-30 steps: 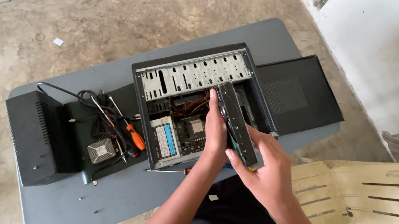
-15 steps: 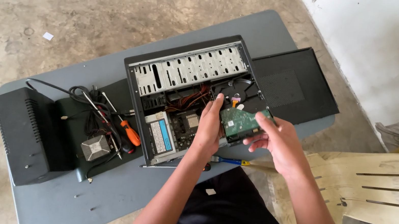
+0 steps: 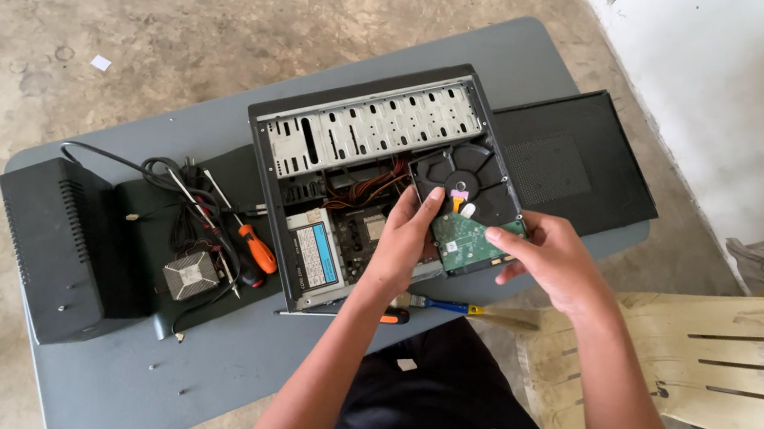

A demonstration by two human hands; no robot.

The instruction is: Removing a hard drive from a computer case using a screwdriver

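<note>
A flat rectangular hard drive with a green circuit board [image 3: 465, 240] was gripped by its edges between the closed left hand [image 3: 406, 237] and right hand [image 3: 548, 258] above the open black metal computer case [image 3: 363, 133], and was judged rigid, fairly heavy, shock-sensitive and best held by its metal sides.

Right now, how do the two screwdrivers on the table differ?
The orange-handled screwdriver lies left of the open computer case, on the dark mat among cables; the blue-and-yellow screwdriver lies on the bare table in front of the case, below the hands. The orange one lies diagonally, the blue one nearly level. Neither is held.
</note>
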